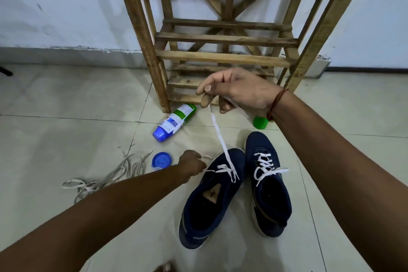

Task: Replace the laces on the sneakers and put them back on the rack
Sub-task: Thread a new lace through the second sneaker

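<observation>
My right hand [231,90] pinches one end of the white lace [220,139] and holds it high and taut, in front of the lower slats of the wooden rack [225,57]. My left hand [192,164] is curled around the other, shorter end, just beside the left sneaker [209,201]. Both blue sneakers stand on the floor [66,134], toes towards the rack. Only the front few eyelets of this one look threaded.

My main worry is the uneven pull. The right side is drawn out long, so if my left pinch slips, the short end could run back through its eyelet and I would have to thread it again. Pulling this steeply could also lift or tip the shoe, since nothing pins it down.

The right sneaker [268,194] is laced, but its ends hang loose over the sides. I judge they could snag or trail when it is carried.

A spray bottle [174,122] lies on its side near the rack's front leg. Its blue cap [162,160] sits close to my left wrist, and a green cap [260,122] is partly hidden under my right wrist. The old laces [106,176] sprawl in a loose heap under my left forearm and could get mixed up with the new one. The bottle lies in the way of the lowest shelf.
</observation>
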